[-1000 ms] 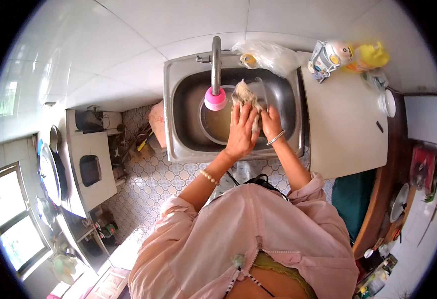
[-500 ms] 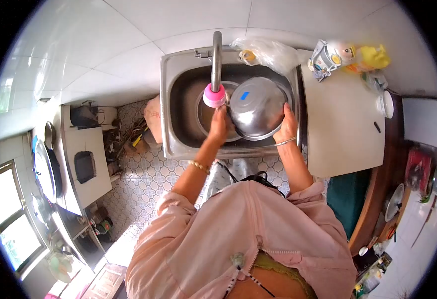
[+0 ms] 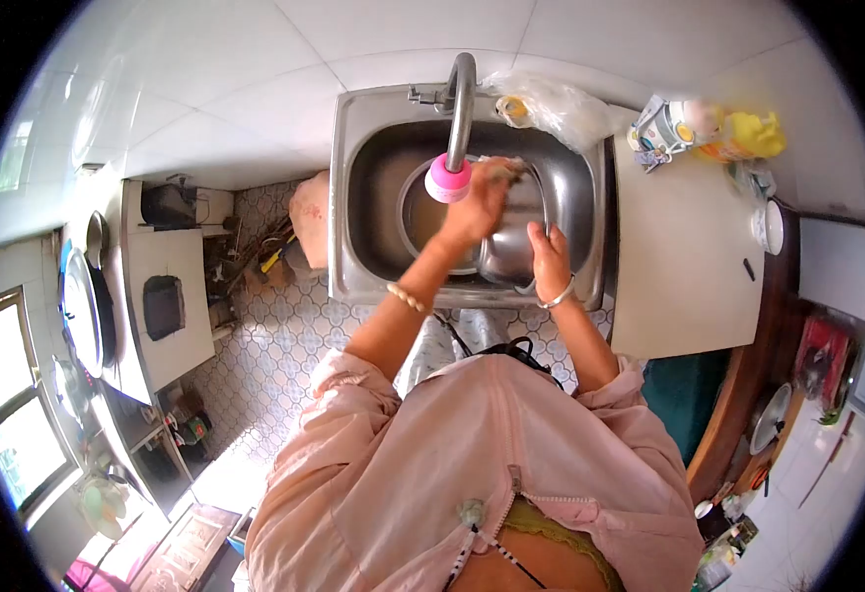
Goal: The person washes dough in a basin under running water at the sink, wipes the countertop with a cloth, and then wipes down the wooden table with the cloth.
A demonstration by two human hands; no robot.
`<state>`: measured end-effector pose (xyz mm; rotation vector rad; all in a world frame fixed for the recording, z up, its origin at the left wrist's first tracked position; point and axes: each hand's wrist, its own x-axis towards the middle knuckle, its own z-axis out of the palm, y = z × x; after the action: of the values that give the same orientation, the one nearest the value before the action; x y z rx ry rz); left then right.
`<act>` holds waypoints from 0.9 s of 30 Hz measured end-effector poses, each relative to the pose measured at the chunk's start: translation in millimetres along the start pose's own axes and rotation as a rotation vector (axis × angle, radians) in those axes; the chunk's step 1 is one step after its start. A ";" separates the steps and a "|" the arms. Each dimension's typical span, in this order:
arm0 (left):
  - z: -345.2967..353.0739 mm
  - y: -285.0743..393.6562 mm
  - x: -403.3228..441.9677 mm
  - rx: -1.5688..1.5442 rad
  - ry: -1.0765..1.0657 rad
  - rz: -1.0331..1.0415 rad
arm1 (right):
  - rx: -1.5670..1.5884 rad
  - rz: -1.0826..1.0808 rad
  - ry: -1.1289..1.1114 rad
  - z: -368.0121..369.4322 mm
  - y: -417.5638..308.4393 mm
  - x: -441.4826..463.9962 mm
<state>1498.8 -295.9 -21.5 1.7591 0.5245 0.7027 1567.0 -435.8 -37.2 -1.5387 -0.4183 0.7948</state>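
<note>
A shiny metal bowl (image 3: 513, 252) is tilted in the steel sink (image 3: 368, 271). My right hand (image 3: 551, 261) grips its rim on the right side, thumb up. Across the bowl lies my left hand (image 3: 480, 205), just right of the pink faucet head (image 3: 448, 180). Its fingers are bent and blurred, around a small pale-and-dark thing (image 3: 503, 172) that I cannot make out. Under the bowl, a second round metal basin (image 3: 408, 222) sits in the sink, partly hidden by my left arm.
A clear plastic bag (image 3: 561, 107) lies on the sink's back edge. To the right, a white counter (image 3: 684, 266) carries a yellow bottle (image 3: 753, 136), a printed packet (image 3: 657, 128) and a white bowl (image 3: 770, 227). The curved faucet (image 3: 463, 94) arches over the sink.
The bowl has turned from showing its outer base with a blue sticker to a steeper tilt. My left hand has moved up and right across it; my right hand has shifted slightly lower and left.
</note>
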 end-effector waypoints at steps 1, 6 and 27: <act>-3.5 -27.9 6.8 -0.275 0.001 -0.017 | 0.019 -0.021 -0.085 -5.7 -10.2 -3.1; -12.4 -45.4 -45.0 -0.428 0.005 -0.402 | 0.648 0.180 -0.014 -31.7 -23.0 7.5; 22.1 -35.3 -71.8 -0.321 0.193 -0.194 | 0.646 0.225 0.183 -22.3 -34.4 8.0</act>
<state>1462.0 -348.6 -74.0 1.3301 0.6642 0.7757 1594.6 -441.5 -6.5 -1.0416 0.1486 0.8474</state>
